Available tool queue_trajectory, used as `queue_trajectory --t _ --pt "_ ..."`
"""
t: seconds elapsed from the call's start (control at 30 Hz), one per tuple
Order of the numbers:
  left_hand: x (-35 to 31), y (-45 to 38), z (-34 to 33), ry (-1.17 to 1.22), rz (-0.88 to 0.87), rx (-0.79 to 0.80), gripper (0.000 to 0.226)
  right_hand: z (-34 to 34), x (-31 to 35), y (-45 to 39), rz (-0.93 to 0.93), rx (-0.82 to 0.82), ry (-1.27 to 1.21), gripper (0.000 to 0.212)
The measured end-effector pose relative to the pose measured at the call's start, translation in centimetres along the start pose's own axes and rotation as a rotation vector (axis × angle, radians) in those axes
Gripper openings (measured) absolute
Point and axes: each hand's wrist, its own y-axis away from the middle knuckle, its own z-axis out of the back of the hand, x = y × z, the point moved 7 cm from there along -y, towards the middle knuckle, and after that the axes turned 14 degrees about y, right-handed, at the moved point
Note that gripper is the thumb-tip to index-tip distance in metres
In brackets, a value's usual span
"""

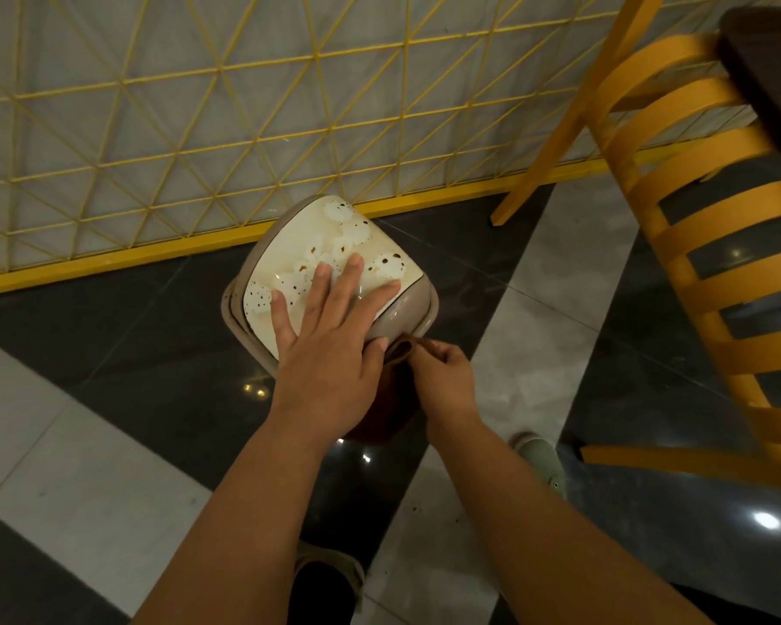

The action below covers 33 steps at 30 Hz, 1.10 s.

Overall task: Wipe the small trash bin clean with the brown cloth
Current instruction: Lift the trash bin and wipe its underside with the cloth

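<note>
Head cam looks straight down at the bin (289,259), so I'll place everything off that. Biggest thing around is the floor (109,466), glossy dark and pale tiles in diagonal bands, with the bin standing on a dark band. Behind the bin runs a yellow wire fence (154,128) over a grey panel, its bottom rail just past the bin's far edge. Off to the bin's right there's a yellow slatted chair (704,245), tilted in the shot and blurry, well apart from the bin, with a dark tabletop (772,74) poking in above it. Below the bin, toward the camera, you can see two pale shoes (544,462).

The bin itself is beige with a cream lid covered in brown speckles. Left hand (330,336) lies flat on the lid, fingers straight and spread, and it covers the lid's near corner. Right hand (443,376) sits at the bin's near right side, fingers curled, pinching the brown cloth (402,351) against the rim. Most of the cloth and the bin's front wall are hidden under both hands and wrists.
</note>
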Motion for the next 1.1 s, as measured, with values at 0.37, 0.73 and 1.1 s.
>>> queue_trajectory --t 0.37,0.73,1.1 --pt "0.7 -0.3 2.8 0.193 0.009 -0.15 0.048 1.2 3.0 -1.8 0.003 0.05 0.051 0.023" --pt "12.6 7.7 -3.5 1.292 1.293 -0.322 0.036 1.1 2.3 -1.4 -0.031 0.046 0.042 0.027" --pt "8.3 9.7 -6.7 1.638 1.161 -0.612 0.025 0.4 1.6 -0.6 -0.055 -0.017 -0.045 0.029"
